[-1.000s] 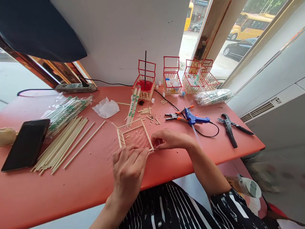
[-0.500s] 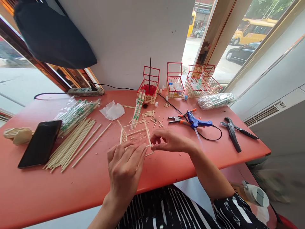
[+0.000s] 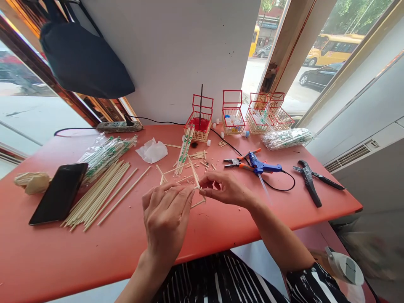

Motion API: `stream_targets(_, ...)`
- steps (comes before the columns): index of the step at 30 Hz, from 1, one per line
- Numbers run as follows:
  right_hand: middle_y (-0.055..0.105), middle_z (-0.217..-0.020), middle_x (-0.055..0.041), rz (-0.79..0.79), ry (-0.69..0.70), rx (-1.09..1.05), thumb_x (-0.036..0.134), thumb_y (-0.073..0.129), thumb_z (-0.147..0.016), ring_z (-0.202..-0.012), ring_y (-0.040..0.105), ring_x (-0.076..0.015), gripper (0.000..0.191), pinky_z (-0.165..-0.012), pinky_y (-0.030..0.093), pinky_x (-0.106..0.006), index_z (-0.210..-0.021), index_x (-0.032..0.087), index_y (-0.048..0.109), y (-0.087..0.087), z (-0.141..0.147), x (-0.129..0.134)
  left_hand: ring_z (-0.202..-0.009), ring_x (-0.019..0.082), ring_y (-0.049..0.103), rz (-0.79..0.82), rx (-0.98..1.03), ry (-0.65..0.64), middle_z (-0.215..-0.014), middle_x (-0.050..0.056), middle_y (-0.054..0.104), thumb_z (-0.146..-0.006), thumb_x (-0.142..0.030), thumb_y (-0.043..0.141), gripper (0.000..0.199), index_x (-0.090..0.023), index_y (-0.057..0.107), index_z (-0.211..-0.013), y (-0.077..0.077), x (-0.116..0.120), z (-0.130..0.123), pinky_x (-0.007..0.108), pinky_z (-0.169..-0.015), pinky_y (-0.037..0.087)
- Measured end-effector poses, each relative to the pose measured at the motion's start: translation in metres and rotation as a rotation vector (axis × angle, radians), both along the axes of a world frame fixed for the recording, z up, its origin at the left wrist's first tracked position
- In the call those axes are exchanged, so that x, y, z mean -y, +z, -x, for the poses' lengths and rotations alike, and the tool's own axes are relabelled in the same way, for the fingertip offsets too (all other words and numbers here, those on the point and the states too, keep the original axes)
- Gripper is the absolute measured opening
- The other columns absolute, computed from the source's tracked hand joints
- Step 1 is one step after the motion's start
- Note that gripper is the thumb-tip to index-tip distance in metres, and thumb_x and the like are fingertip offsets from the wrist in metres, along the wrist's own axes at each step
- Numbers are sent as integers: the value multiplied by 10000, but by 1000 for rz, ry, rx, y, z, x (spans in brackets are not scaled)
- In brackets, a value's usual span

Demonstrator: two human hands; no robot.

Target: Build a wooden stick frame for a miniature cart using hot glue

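Note:
A small open frame of pale wooden sticks [image 3: 193, 170] stands at the middle of the red table, partly hidden by my hands. My left hand [image 3: 168, 208] is closed on its near edge, thumb and fingers pinching a stick by the near right corner. At that same corner my right hand [image 3: 222, 187] has its fingers bent together on the frame, beside the left fingertips. Short cut sticks [image 3: 198, 155] and crumbs lie just behind. Two wrapped chopstick pairs [image 3: 185, 147] lean on a red-rimmed stick basket [image 3: 199, 122].
Loose sticks [image 3: 97, 193], a black phone [image 3: 59, 193] and wrapped chopsticks [image 3: 107, 155] lie left. Orange-handled pliers [image 3: 241, 163], a blue glue gun [image 3: 265, 167] with its cord and black pliers [image 3: 307, 181] are right. More stick baskets [image 3: 232, 118] line the wall.
The view has shifted slightly, so the table sits a little lower and farther right. The frame has tilted between my hands, and my right fingers have closed in on its corner.

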State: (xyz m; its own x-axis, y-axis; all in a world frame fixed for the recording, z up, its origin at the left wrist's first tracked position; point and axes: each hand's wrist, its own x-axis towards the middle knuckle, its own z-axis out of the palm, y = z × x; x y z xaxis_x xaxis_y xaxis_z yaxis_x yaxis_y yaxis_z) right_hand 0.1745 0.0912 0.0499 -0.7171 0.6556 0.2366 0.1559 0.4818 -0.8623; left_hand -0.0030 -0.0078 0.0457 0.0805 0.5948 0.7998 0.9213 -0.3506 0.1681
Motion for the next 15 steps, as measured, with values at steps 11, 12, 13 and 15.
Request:
stream_targets(11,631,-760,11,87,28,-7,524,692,-916,-655,494,-100,363,-635,385,-233,-921,163,656,-5,-1,-5,-966,256,670,10,21,1,-905,34,771,-909,-116,666,190,-220,709,-1062,0,-2,-4,416,-898,406)
stream_targets(12,629,-757,11,97,30,-10,535,693,-912,-654,493,-101,375,-632,383,-233,-923,162,656,-5,-1,-5,-967,255,669,15,24,0,-909,34,772,-911,-116,664,200,-223,709,-1074,0,-2,-4,418,-900,405)
stream_targets(13,625,-754,12,109,31,-12,544,696,-906,-654,492,-101,385,-629,380,-233,-923,161,656,-5,-1,-5,-970,256,667,17,24,-2,-912,36,772,-910,-113,663,207,-222,707,-1081,0,-3,-4,420,-901,405)
stream_targets(15,618,-754,14,132,32,-15,557,708,-892,-654,488,-100,401,-623,373,-232,-918,160,653,-4,-1,-5,-983,259,663,21,19,-6,-920,41,772,-910,-101,659,214,-214,702,-1086,1,-3,-4,423,-905,405)
